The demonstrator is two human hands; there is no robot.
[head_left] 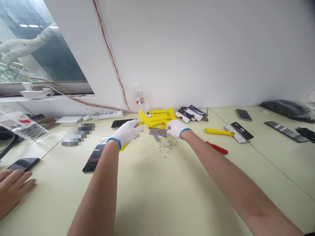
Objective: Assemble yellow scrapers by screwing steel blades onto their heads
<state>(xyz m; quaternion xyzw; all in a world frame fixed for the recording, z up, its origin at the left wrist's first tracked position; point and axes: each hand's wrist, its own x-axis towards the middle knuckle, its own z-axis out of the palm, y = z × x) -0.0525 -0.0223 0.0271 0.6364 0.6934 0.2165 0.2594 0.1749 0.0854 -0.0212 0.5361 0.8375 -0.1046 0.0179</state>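
My left hand (126, 131), in a white knitted glove with a blue cuff, is closed round the handle of a yellow scraper (145, 120). Its flared head points away from me, and the handle's end shows below my hand. My right hand (175, 128), gloved the same way, reaches to the edge of the pile with fingers bent together; what they pinch, if anything, is hidden. Flat grey metal blades (157, 133) lie between my hands. Behind them is a heap of yellow scraper handles (159, 115). Several small screws (167, 146) are scattered in front of the blades.
Right: a yellow handle (218, 131), a red screwdriver (218, 148), a packaging card (238, 132) and phones. More cards (190, 113) and a water bottle (140, 100) stand near the wall. Left: a black phone (94, 159), a power strip (108, 114) and another person's hand (16, 185) on a phone.
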